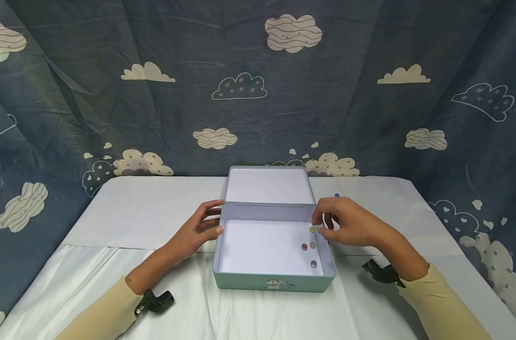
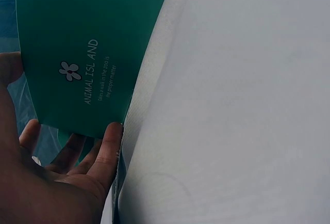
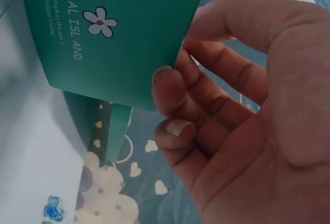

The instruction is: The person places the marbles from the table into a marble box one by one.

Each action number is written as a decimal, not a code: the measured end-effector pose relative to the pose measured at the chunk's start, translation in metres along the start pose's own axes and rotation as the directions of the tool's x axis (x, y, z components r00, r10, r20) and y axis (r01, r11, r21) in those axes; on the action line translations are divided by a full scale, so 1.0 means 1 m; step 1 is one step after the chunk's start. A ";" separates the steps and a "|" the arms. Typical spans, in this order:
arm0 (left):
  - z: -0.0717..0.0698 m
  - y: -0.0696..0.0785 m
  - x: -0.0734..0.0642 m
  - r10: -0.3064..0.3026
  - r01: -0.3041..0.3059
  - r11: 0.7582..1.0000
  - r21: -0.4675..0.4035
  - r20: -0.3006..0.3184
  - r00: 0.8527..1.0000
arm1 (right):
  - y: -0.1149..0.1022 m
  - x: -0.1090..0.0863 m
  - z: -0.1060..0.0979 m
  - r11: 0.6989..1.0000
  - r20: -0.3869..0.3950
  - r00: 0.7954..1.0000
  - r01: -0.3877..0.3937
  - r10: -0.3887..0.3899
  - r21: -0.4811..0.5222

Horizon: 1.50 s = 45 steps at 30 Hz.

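Observation:
A shallow green tin box (image 1: 274, 282) with a pale inside stands on the table, its hinged lid (image 1: 268, 185) raised at the back. My left hand (image 1: 198, 226) rests against the box's left wall with fingers spread; in the left wrist view the thumb (image 2: 107, 149) touches the edge. Over the right wall, my right hand (image 1: 347, 219) has curled fingers and appears to pinch a small green bead (image 1: 312, 229) just inside. The wall hides that pinch in the right wrist view. On the box floor lie a reddish bead (image 1: 304, 247) and two clear greyish beads (image 1: 313, 245).
Behind the right hand, a small blue bead (image 1: 336, 195) lies on the white-covered table (image 1: 156, 208); it looks glossy and lobed in the right wrist view. A dark curtain (image 1: 347, 108) with clouds hangs behind and at both sides.

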<state>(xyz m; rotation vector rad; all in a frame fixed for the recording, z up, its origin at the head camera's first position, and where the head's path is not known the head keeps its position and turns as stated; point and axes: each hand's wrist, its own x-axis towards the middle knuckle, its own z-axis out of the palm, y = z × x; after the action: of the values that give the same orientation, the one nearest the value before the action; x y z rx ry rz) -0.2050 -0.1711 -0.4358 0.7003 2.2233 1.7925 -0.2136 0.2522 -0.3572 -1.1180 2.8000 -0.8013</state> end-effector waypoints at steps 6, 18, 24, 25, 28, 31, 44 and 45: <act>0.000 0.000 0.000 0.001 -0.001 1.000 0.005 -0.004 1.000 | 0.003 0.000 -0.003 1.000 -0.061 0.998 -0.001 0.000 -0.009; 0.001 0.000 -0.001 0.000 -0.001 1.000 0.013 0.000 1.000 | 0.038 -0.006 -0.009 0.981 -0.248 0.955 -0.184 0.165 -0.056; 0.001 0.000 0.000 -0.003 0.003 1.000 0.014 0.004 1.000 | 0.061 -0.012 -0.013 0.944 -0.281 0.910 -0.328 0.305 -0.038; 0.000 0.001 0.000 -0.003 0.003 1.000 0.013 0.004 1.000 | 0.064 -0.013 -0.014 0.939 -0.286 0.904 -0.343 0.319 -0.035; 0.000 0.002 0.000 -0.005 0.005 1.000 0.010 0.003 1.000 | 0.076 -0.016 -0.015 0.929 -0.309 0.889 -0.367 0.338 -0.040; 0.000 0.001 -0.001 -0.010 0.010 1.000 0.008 0.003 1.000 | 0.087 -0.018 -0.015 0.922 -0.325 0.878 -0.386 0.352 -0.043; -0.001 0.000 0.000 -0.013 0.013 1.000 0.014 0.001 1.000 | 0.118 -0.024 -0.003 0.857 -0.256 0.832 -0.515 0.493 -0.025; 0.000 0.001 0.000 -0.013 0.013 1.000 0.013 0.001 1.000 | 0.120 -0.024 -0.002 0.852 -0.246 0.829 -0.522 0.502 -0.023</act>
<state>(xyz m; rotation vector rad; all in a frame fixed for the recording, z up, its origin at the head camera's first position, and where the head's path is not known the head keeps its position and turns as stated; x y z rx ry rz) -0.2047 -0.1716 -0.4353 0.6877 2.2361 1.7723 -0.2726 0.3418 -0.4156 -0.2342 3.1167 -0.7877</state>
